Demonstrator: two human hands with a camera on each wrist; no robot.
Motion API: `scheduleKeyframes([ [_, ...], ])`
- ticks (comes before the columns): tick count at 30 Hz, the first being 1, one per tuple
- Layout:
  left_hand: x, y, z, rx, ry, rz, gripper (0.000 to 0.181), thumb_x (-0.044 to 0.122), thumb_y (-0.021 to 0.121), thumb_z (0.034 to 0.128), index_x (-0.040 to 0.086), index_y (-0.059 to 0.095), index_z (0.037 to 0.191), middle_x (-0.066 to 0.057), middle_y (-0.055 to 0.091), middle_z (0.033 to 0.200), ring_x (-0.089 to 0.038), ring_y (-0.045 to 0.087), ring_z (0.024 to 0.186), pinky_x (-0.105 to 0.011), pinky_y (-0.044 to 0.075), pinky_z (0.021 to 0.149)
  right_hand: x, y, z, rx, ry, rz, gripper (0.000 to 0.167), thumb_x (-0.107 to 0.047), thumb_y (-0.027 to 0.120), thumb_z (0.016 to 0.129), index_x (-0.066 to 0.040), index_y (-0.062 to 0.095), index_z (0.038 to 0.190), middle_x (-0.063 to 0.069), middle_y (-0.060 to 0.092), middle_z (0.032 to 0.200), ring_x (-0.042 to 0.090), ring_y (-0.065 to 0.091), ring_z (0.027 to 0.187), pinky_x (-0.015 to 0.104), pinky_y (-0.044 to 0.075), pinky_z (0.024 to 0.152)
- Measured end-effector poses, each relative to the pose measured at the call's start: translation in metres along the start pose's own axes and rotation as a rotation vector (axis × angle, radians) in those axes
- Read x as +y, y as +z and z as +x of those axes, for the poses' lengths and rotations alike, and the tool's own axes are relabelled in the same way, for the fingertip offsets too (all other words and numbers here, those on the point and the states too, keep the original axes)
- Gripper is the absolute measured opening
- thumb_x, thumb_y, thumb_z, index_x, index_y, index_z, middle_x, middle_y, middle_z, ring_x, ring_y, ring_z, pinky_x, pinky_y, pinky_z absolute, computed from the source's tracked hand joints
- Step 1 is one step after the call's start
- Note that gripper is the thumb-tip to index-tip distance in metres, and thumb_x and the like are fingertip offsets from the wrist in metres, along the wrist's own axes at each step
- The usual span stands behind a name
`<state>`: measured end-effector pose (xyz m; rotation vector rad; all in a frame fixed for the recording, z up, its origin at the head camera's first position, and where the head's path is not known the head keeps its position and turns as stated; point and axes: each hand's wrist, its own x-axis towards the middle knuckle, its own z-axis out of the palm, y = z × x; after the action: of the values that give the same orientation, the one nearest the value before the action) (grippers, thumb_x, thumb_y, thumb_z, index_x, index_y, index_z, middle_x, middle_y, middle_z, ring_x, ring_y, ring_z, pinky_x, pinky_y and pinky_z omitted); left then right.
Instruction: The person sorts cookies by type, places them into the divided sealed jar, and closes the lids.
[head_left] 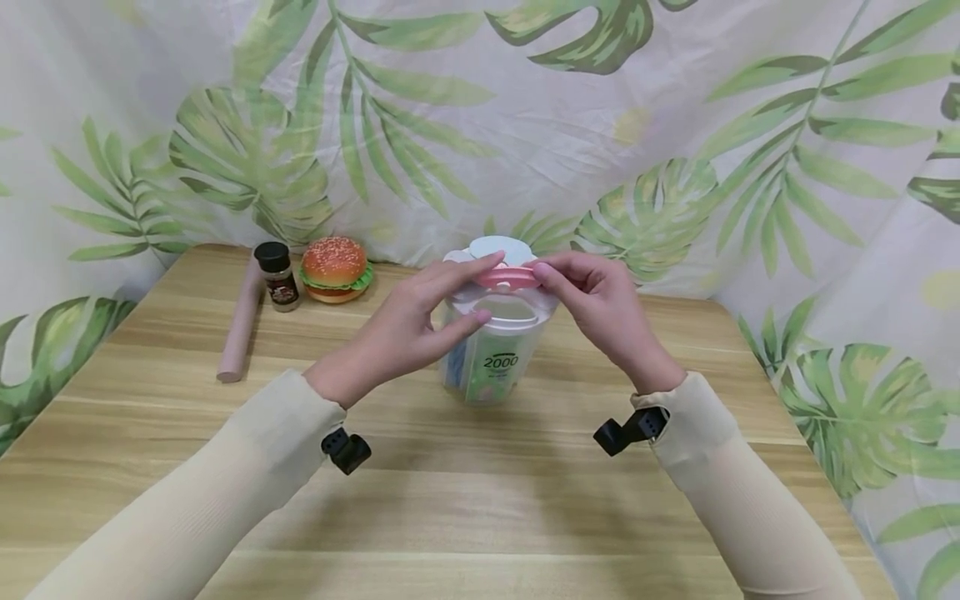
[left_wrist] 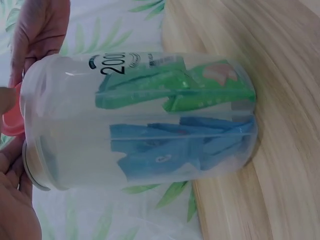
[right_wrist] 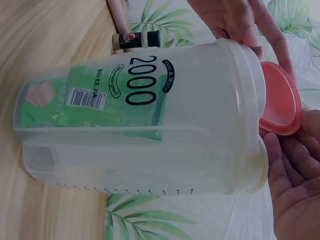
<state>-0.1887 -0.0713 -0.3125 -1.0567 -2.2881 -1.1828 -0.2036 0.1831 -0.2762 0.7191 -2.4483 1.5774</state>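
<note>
A clear divided storage canister [head_left: 525, 337], marked 2000, stands upright on the table. Green packets [left_wrist: 200, 90] and blue packets [left_wrist: 165, 150] fill separate compartments, while another compartment looks bare in the right wrist view. On top, a pink flip lid [right_wrist: 280, 102] is raised from its opening. My right hand [head_left: 603, 304] pinches the lid's right edge between thumb and fingers. With fingers extended, my left hand [head_left: 412, 312] rests at the canister's top left, its index finger by the pink lid and its thumb over the rim. A pale blue lid [head_left: 501, 247] lies behind.
Left of the canister are a toy-like hamburger [head_left: 335, 267], a black-capped seasoning jar [head_left: 277, 279] and a long pinkish rod [head_left: 243, 321]. A leaf-patterned cloth [head_left: 555, 150] hangs along the back edge of the wooden table [head_left: 450, 500].
</note>
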Motion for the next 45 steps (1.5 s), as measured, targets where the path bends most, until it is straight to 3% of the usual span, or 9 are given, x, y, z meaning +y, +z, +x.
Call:
scheduleKeyframes([
  [4, 0.003, 0.002, 0.005, 0.042, -0.057, 0.001, 0.042, 0.017, 0.067, 0.1035, 0.011, 0.063, 0.145, -0.007, 0.073, 0.134, -0.02, 0.07, 0.116, -0.039, 0.056, 0.103, -0.001, -0.001, -0.001, -0.009, -0.007, -0.046, 0.02, -0.018, 0.069, 0.102, -0.003, 0.08, 0.111, 0.012, 0.079, 0.097, 0.009, 0.055, 0.07, 0.02, 0.047, 0.063],
  [8, 0.008, 0.002, 0.012, 0.089, -0.116, 0.016, 0.025, 0.019, 0.065, 0.105, 0.009, 0.076, 0.125, -0.005, 0.079, 0.105, -0.016, 0.066, 0.084, -0.033, 0.055, 0.078, 0.0, -0.002, 0.001, -0.021, -0.036, -0.062, 0.018, -0.015, 0.07, 0.102, -0.001, 0.081, 0.107, 0.017, 0.079, 0.095, 0.007, 0.054, 0.068, 0.019, 0.046, 0.061],
  [11, 0.01, 0.001, 0.014, 0.086, -0.155, 0.026, 0.023, 0.022, 0.066, 0.1046, 0.009, 0.079, 0.118, -0.005, 0.078, 0.097, -0.016, 0.064, 0.08, -0.031, 0.052, 0.073, 0.002, -0.005, -0.001, -0.04, -0.076, -0.086, 0.015, -0.011, 0.07, 0.101, -0.001, 0.081, 0.105, 0.016, 0.078, 0.095, 0.008, 0.054, 0.068, 0.018, 0.045, 0.061],
  [15, 0.012, -0.002, 0.013, 0.036, -0.196, 0.024, 0.025, 0.024, 0.068, 0.1036, 0.013, 0.079, 0.124, -0.006, 0.081, 0.109, -0.019, 0.07, 0.092, -0.037, 0.057, 0.082, 0.005, -0.008, -0.006, -0.089, -0.126, -0.11, 0.015, -0.008, 0.071, 0.1, -0.003, 0.081, 0.109, 0.013, 0.08, 0.102, 0.009, 0.061, 0.074, 0.017, 0.051, 0.068],
  [18, 0.011, -0.007, 0.011, -0.015, -0.203, 0.038, 0.029, 0.024, 0.071, 0.1015, 0.016, 0.077, 0.128, -0.008, 0.079, 0.123, -0.025, 0.073, 0.114, -0.045, 0.058, 0.099, 0.007, -0.009, -0.009, -0.124, -0.185, -0.123, 0.017, -0.005, 0.072, 0.098, -0.004, 0.081, 0.113, 0.012, 0.081, 0.111, 0.004, 0.071, 0.09, 0.016, 0.058, 0.081],
  [21, 0.009, -0.011, 0.01, -0.069, -0.183, 0.048, 0.03, 0.022, 0.074, 0.0988, 0.016, 0.077, 0.128, -0.009, 0.075, 0.131, -0.029, 0.068, 0.129, -0.049, 0.054, 0.11, 0.009, -0.009, -0.012, -0.145, -0.27, -0.144, 0.021, -0.001, 0.073, 0.095, -0.004, 0.08, 0.114, 0.011, 0.08, 0.117, 0.005, 0.074, 0.11, 0.021, 0.06, 0.095],
  [25, 0.007, -0.014, 0.01, -0.125, -0.16, 0.044, 0.031, 0.02, 0.076, 0.0974, 0.015, 0.077, 0.128, -0.011, 0.074, 0.134, -0.031, 0.067, 0.13, -0.051, 0.054, 0.109, 0.012, -0.008, -0.015, -0.145, -0.363, -0.188, 0.025, 0.002, 0.076, 0.092, -0.005, 0.08, 0.116, 0.008, 0.08, 0.118, 0.011, 0.074, 0.115, 0.022, 0.057, 0.102],
  [30, 0.006, -0.017, 0.009, -0.154, -0.157, 0.046, 0.032, 0.021, 0.077, 0.0966, 0.015, 0.077, 0.128, -0.013, 0.072, 0.137, -0.032, 0.065, 0.132, -0.051, 0.054, 0.109, 0.014, -0.005, -0.017, -0.153, -0.424, -0.232, 0.028, 0.003, 0.078, 0.09, -0.006, 0.081, 0.117, 0.009, 0.08, 0.118, 0.021, 0.074, 0.114, 0.02, 0.054, 0.105],
  [45, 0.003, -0.016, 0.007, -0.159, -0.067, 0.066, 0.032, 0.015, 0.079, 0.0938, 0.009, 0.078, 0.125, -0.012, 0.074, 0.129, -0.031, 0.063, 0.135, -0.049, 0.051, 0.113, 0.017, 0.001, -0.023, -0.144, -0.467, -0.243, 0.033, 0.015, 0.08, 0.082, -0.002, 0.082, 0.111, 0.014, 0.079, 0.118, 0.029, 0.074, 0.114, 0.016, 0.052, 0.105],
])
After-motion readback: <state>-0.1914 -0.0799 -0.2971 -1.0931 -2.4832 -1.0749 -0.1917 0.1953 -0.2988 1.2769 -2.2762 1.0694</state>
